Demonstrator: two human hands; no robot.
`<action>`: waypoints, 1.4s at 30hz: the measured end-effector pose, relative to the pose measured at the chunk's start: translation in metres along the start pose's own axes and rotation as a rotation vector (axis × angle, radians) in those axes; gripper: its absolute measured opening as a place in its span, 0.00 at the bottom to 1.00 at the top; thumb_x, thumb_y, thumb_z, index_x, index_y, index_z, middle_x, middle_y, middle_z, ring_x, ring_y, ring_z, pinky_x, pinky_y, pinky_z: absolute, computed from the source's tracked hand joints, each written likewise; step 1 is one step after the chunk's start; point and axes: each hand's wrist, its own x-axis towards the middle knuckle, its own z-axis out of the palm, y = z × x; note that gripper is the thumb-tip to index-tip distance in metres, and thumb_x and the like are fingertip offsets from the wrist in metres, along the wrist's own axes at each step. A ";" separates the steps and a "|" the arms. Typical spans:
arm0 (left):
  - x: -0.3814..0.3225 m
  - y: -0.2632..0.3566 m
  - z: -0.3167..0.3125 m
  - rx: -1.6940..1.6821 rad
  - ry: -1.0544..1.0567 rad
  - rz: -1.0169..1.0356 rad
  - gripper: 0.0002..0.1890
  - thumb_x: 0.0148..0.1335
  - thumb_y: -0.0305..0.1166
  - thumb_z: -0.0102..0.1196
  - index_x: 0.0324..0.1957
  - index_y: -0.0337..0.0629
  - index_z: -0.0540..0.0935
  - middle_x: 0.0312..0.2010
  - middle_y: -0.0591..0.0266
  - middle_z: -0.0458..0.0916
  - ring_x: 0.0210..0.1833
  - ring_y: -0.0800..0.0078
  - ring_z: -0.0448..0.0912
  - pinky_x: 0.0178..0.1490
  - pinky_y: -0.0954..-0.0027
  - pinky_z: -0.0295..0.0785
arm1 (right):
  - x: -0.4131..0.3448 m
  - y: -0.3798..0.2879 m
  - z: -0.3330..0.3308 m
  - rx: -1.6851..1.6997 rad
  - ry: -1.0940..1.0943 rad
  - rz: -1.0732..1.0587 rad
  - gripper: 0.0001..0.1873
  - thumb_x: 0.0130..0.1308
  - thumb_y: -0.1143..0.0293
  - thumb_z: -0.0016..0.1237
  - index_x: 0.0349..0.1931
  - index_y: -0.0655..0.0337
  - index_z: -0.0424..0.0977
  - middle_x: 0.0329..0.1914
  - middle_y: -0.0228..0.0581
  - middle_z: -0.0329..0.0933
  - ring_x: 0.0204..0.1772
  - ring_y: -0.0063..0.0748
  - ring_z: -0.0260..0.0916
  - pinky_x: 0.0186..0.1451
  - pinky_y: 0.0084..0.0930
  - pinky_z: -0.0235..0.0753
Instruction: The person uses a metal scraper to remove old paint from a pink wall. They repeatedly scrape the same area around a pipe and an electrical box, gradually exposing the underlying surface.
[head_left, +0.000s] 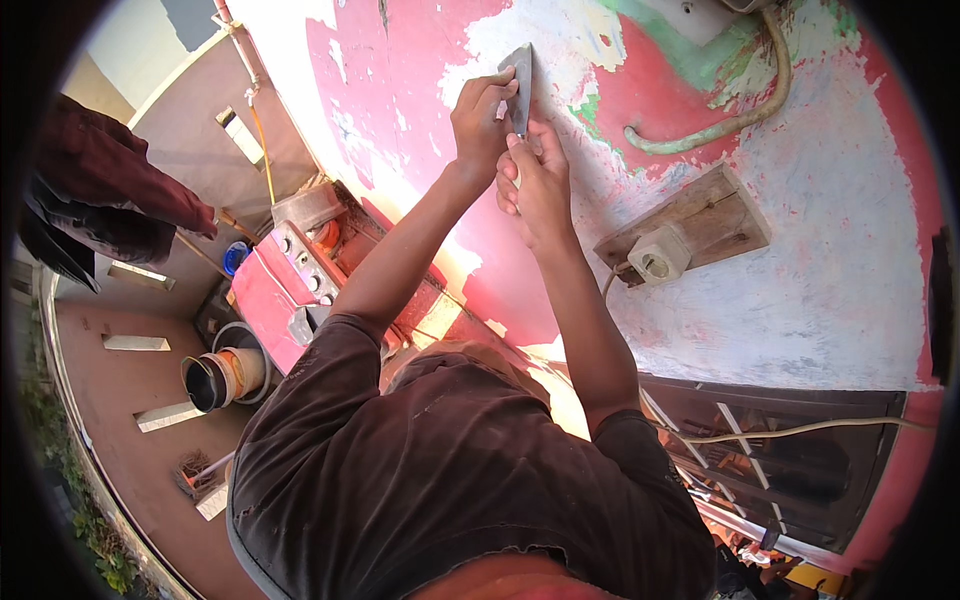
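A paint scraper (524, 94) with a flat metal blade is held up against a wall (420, 82) of flaking pink paint. Its handle is in my right hand (541, 176), with the fingers wrapped around it. Higher up, my left hand (482, 116) has its fingers and thumb on the blade. The blade's tip lies over a bare whitish patch (555, 37), where the pink coat is gone. Whether its edge touches the wall cannot be told from this angle. Green paint (589, 112) shows at the patch's border, to the right of the blade.
A power socket (660, 255) on a wooden board (720, 214) and a bent conduit (709, 135) stick out at right. Below them is a dark window (810, 457) crossed by a cable (810, 431). At left stand a pink washing machine (274, 292), a bucket (225, 379) and hanging clothes (112, 165).
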 end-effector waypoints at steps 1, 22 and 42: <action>-0.007 0.006 -0.003 -0.028 -0.042 -0.007 0.14 0.44 0.14 0.64 0.36 0.36 0.81 0.43 0.55 0.86 0.43 0.59 0.83 0.43 0.66 0.80 | -0.010 0.003 -0.002 0.020 0.015 0.006 0.13 0.78 0.71 0.40 0.59 0.55 0.60 0.22 0.27 0.62 0.14 0.14 0.53 0.14 0.16 0.52; -0.029 -0.036 -0.014 -0.007 -0.039 0.004 0.17 0.42 0.16 0.67 0.37 0.35 0.81 0.44 0.53 0.86 0.45 0.59 0.84 0.45 0.66 0.81 | 0.015 0.048 0.005 -0.039 0.080 -0.056 0.13 0.76 0.72 0.43 0.56 0.64 0.63 0.19 0.27 0.64 0.15 0.13 0.55 0.14 0.19 0.53; -0.014 -0.044 -0.029 -0.082 -0.177 -0.039 0.20 0.46 0.11 0.63 0.44 0.34 0.80 0.52 0.51 0.83 0.51 0.61 0.84 0.44 0.71 0.83 | 0.018 0.043 0.025 -0.068 0.059 -0.010 0.13 0.76 0.70 0.42 0.56 0.59 0.60 0.19 0.27 0.61 0.14 0.15 0.53 0.14 0.20 0.55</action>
